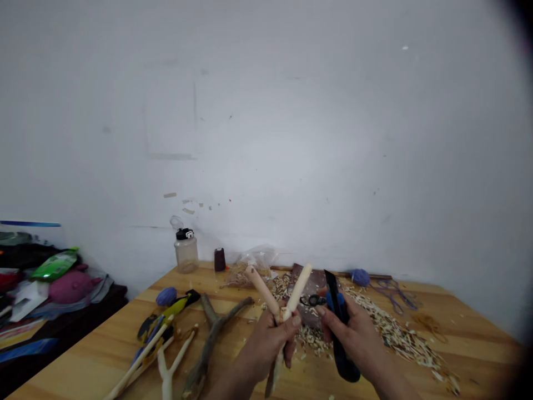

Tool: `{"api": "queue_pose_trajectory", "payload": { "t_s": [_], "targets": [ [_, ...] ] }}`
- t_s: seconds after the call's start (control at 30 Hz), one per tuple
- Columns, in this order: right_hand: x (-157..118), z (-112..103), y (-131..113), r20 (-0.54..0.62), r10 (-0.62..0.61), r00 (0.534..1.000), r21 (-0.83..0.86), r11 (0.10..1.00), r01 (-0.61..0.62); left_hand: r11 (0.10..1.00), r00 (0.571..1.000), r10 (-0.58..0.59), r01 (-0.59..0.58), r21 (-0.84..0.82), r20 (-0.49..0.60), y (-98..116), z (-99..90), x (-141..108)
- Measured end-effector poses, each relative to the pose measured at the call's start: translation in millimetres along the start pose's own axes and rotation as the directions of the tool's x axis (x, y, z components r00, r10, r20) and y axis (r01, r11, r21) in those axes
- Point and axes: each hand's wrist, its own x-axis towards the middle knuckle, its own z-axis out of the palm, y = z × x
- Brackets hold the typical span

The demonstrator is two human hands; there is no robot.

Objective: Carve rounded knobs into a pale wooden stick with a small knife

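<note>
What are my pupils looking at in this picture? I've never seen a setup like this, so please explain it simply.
There is no machine here. One camera, worn on a person's head, looks forward and down, so you see their own two bare hands over a wooden table. The left hand grips a pale, Y-shaped stick; the right hand holds a black-and-blue knife. Wood shavings lie around and beyond the hands. To the left are a grey forked branch and a smaller pale fork. Farther back stand a clear bottle and a dark spool.
</note>
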Motion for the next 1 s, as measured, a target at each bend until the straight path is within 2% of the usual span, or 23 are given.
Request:
{"api": "queue_pose_trajectory", "payload": {
  "t_s": [0.13,0.33,0.47,0.57,0.67,0.73,0.8,0.87,1.0],
  "targets": [
    [-3,0,-7,0.031,-0.032,0.999,-0.02,0.999,0.032,1.0,1.0,-0.003,0.003,0.019,-0.007,0,0.1,0],
    [-7,4,-12,0.121,-0.112,0.986,-0.102,0.987,0.125,0.99,0.996,-0.002,0.014,0.141,-0.084,8,3.0,-2],
    [-6,8,-6,0.094,-0.155,0.983,-0.281,0.943,0.176,0.966,0.992,-0.005,0.038,0.257,-0.129,12,1.1,-3],
    [-5,10,-3,0.007,-0.17,0.985,-0.306,0.938,0.164,0.917,0.985,0.034,0.036,0.397,-0.168,17,-1.2,-4],
    [-5,12,-4,-0.171,-0.118,0.978,-0.209,0.974,0.081,0.847,0.987,0.105,-0.026,0.531,-0.118,20,-1.1,-6],
    [-6,12,-6,-0.24,-0.017,0.971,-0.06,0.998,0.002,0.784,0.983,0.172,-0.098,0.613,-0.061,21,0.8,-8],
    [-6,12,-7,-0.23,0.073,0.97,0.114,0.992,-0.048,0.722,0.972,0.234,-0.165,0.672,-0.013,21,3.5,-10],
    [-5,10,-7,-0.193,0.092,0.977,0.266,0.963,-0.038,0.671,0.967,0.251,-0.207,0.712,0.045,21,5.9,-11],
    [-2,2,-1,-0.111,0.065,0.992,0.392,0.92,-0.016,0.586,0.979,0.167,-0.194,0.787,0.117,20,5.1,-12]
  ]
}}
